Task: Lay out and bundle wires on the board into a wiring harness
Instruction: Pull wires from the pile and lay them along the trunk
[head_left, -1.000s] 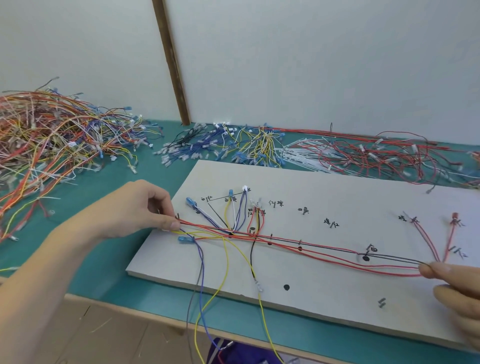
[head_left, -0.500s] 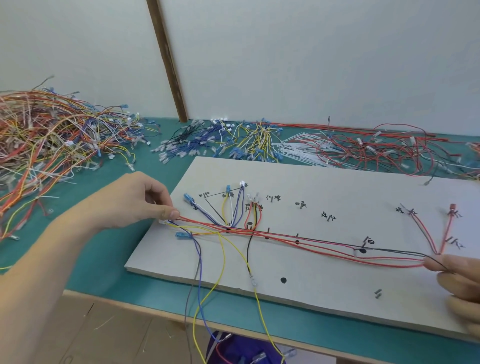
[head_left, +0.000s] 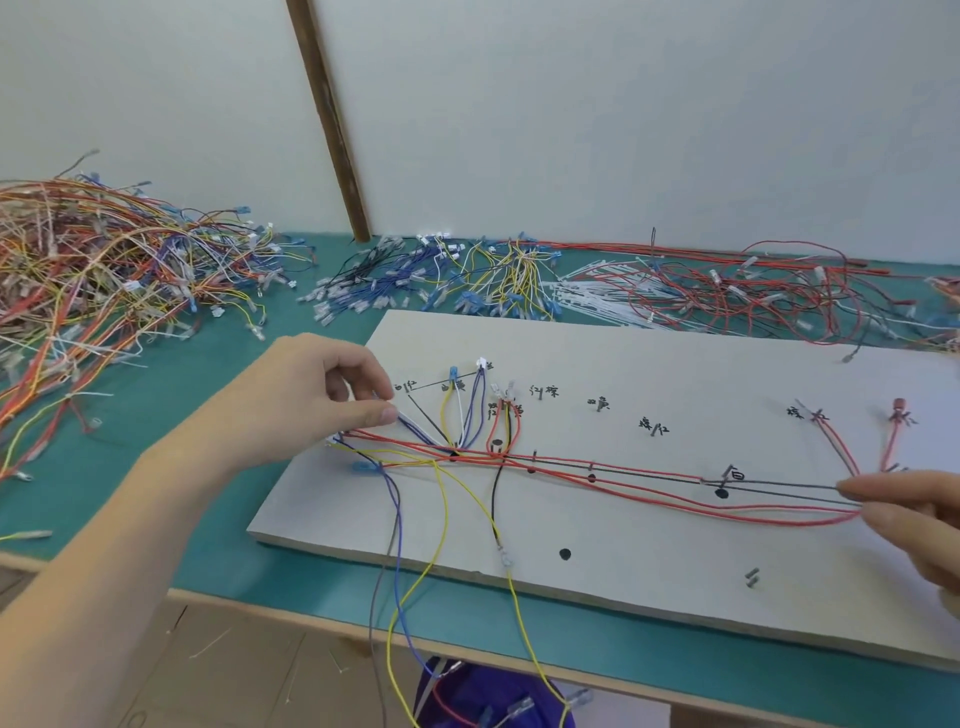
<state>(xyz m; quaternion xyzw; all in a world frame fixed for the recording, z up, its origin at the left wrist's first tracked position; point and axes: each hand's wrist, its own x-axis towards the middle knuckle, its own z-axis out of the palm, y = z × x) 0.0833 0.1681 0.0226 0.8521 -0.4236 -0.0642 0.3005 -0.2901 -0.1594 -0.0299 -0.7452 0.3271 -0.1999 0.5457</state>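
Left hand (head_left: 322, 395) pinches wire ends at the board's (head_left: 649, 364) left edge, right hand (head_left: 914, 514) pinches the other end near its right edge, prob. to pull the wires (head_left: 623, 480) taut along the marked route. Wires: red + black run lengthwise, yellow/blue tails hang off the table's (head_left: 218, 525) front edge

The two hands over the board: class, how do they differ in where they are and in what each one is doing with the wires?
The left hand is over the board's left end, while the right hand is at its right end, partly out of frame.
The left hand pinches white and blue wires near the branching connectors; the right hand pinches the long red and black wires where they end.
Both pinch between thumb and fingertips, at opposite ends of the same wire run.
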